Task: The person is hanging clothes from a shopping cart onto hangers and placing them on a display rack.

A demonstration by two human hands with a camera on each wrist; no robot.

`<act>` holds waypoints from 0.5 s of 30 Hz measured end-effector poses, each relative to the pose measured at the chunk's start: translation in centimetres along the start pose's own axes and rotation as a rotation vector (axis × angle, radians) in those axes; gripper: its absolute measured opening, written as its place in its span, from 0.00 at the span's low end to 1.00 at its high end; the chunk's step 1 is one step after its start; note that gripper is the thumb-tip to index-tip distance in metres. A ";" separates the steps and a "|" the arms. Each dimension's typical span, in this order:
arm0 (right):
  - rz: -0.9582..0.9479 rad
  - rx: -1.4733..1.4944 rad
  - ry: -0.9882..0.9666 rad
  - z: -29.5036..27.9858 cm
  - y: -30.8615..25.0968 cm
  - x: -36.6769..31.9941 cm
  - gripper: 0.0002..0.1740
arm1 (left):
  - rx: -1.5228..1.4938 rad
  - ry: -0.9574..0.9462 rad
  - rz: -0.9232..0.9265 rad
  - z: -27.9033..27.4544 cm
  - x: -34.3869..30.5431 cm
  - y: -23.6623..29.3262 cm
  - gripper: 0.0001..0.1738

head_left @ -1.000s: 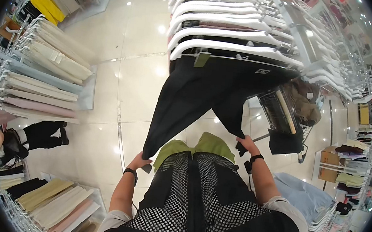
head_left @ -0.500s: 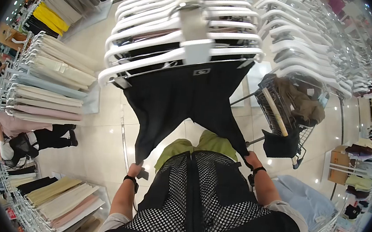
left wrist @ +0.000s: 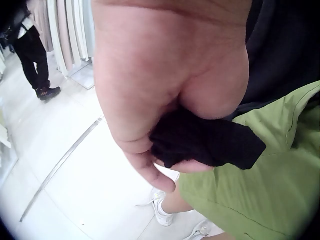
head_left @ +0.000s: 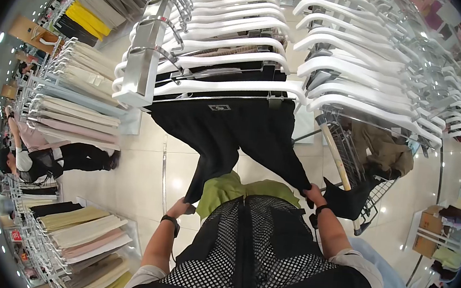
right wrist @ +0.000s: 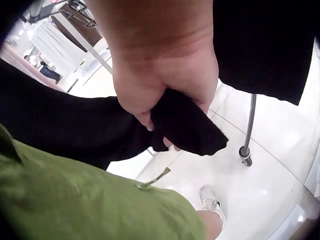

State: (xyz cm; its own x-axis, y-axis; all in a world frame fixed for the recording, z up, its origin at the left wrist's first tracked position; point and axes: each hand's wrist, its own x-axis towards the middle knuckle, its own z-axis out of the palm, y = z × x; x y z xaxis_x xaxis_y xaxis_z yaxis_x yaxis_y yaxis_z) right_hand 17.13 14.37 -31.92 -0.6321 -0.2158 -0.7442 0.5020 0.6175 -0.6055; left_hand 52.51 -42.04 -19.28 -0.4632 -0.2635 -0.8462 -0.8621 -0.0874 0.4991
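Black trousers hang by the waistband from a white hanger at the near end of a rack, with a small light label at the waist. My left hand grips the hem of one leg; in the left wrist view the bunched black cloth pokes out beneath the palm. My right hand holds the other hem, and a fold of that cloth sticks out between thumb and fingers in the right wrist view. Both legs are drawn toward my body and spread apart.
A metal rail carries several white hangers, with a second row of hangers to its right. Below that row stands a cart holding brown clothing. Racks of pale trousers line the left, where another person stands.
The view has shifted, and the rail end now appears to the left of the trousers. Both hands keep hold of the hems; the left leg has swung and bent inward.
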 end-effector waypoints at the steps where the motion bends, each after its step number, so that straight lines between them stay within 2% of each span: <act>1: -0.005 0.093 0.017 -0.2 -0.2 0.3 0.13 | 0.001 -0.044 -0.109 0.5 0.3 0.4 0.23; 3: -0.043 0.067 0.043 -0.2 -1.9 -0.9 0.11 | 0.188 -0.051 -0.266 0.0 0.7 0.9 0.15; 4: -0.074 0.034 0.066 0.0 -1.7 -0.7 0.10 | 0.300 -0.046 -0.333 -0.6 1.2 1.2 0.16; 6: -0.026 0.158 0.059 1.1 -0.3 -0.2 0.09 | 0.443 -0.175 -0.340 -2.7 2.2 2.1 0.21; 7: 0.019 0.143 0.060 1.6 0.9 0.4 0.10 | 0.499 -0.180 -0.336 -3.5 2.7 2.7 0.25; 9: 0.099 0.028 0.059 2.7 2.8 0.3 0.11 | 0.513 -0.142 -0.267 -4.7 4.2 4.0 0.25; 10: 0.103 0.028 0.073 2.4 11.6 0.4 0.11 | 0.517 -0.093 -0.207 -5.4 5.0 4.9 0.26; 11: 0.067 -0.324 0.041 2.5 16.3 2.5 0.11 | 0.530 -0.094 -0.130 -6.1 5.9 5.8 0.27; 12: 0.034 -0.673 0.001 5.8 13.0 8.3 0.12 | 0.509 -0.103 -0.059 -7.2 6.9 6.6 0.29; 13: 0.176 -0.316 -0.050 4.0 9.4 5.4 0.15 | 0.481 -0.099 -0.011 -7.7 8.3 7.4 0.29; 14: -0.196 -0.574 -0.170 4.1 4.5 3.0 0.17 | 0.452 -0.096 0.036 -8.2 9.6 8.3 0.29; 15: -0.099 -0.500 -0.157 4.5 1.0 2.4 0.18 | 0.444 -0.144 0.055 -8.2 9.2 10.7 0.29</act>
State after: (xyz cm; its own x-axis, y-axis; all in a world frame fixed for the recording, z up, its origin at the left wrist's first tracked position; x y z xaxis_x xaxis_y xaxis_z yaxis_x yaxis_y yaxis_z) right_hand 18.79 11.10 -35.55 -0.5472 -0.3778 -0.7469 0.0776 0.8656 -0.4947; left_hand 40.72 -53.26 -20.17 -0.5078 -0.1178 -0.8534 -0.8253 0.3505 0.4427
